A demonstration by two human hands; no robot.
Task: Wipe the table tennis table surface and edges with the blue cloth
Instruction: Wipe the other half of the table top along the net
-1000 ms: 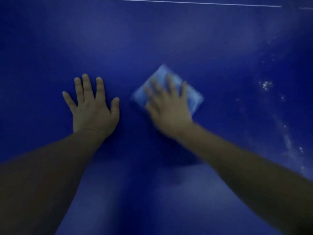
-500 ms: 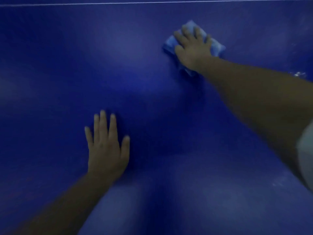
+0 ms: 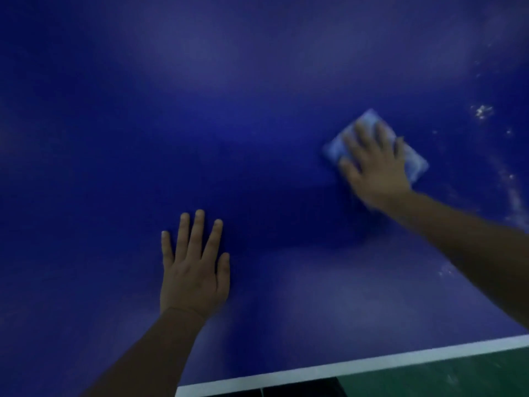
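A person's right hand (image 3: 375, 167) presses flat, fingers straight and spread, on a folded blue cloth (image 3: 412, 159) lying on the surface of a table tennis table (image 3: 229, 124), toward the right side of the view. The cloth shows as a pale blue rectangle turned at an angle, its far corner and right edge sticking out from under the fingers; both hand and cloth are blurred. The left hand (image 3: 194, 270) lies palm down on the bare blue surface, nearer the person and well apart from the cloth, with its fingers extended and slightly parted and holding nothing. Both bare forearms reach in from the bottom of the frame, the right one crossing in from the lower right corner. White specks (image 3: 483, 111) dot the table just beyond and to the right of the cloth, and a pale streak (image 3: 515, 196) runs down the surface close to the right edge of the frame. Along the bottom, the table's white edge line (image 3: 372, 365) marks the near border, running from the lower middle up to the right. Past that border, a green floor (image 3: 458, 376) fills the lower right corner, with a dark area beside it under the table's edge.
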